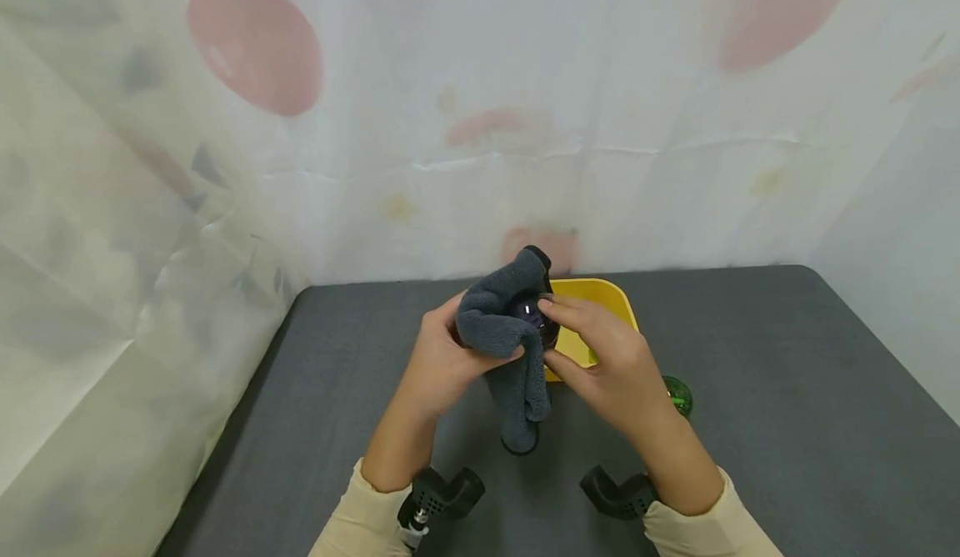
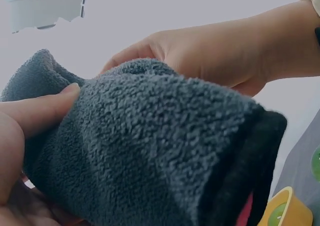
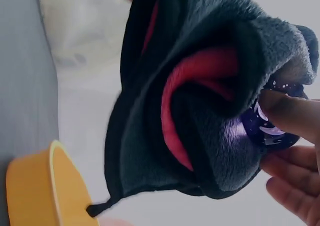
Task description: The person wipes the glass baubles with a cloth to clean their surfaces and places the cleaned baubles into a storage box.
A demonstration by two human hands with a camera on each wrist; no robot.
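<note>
My left hand (image 1: 442, 357) grips a dark grey fleece cloth (image 1: 504, 332), bunched over a shiny dark purple ball (image 1: 542, 317). The cloth (image 2: 150, 151) fills the left wrist view, my thumb (image 2: 35, 111) pressed on it. My right hand (image 1: 600, 357) pinches the purple ball (image 3: 267, 126) with fingertips (image 3: 290, 111) at the cloth's edge. The cloth (image 3: 200, 96) shows red trim inside its folds. Both hands hover above the table in front of a yellow bowl (image 1: 600, 298).
The yellow bowl (image 3: 45, 191) stands on a dark grey table (image 1: 750, 390). A green ball (image 1: 678, 393) lies right of my right wrist. A pale curtain with red shapes (image 1: 255, 48) hangs behind and to the left. Black wrist mounts (image 1: 442, 494) sit near the front edge.
</note>
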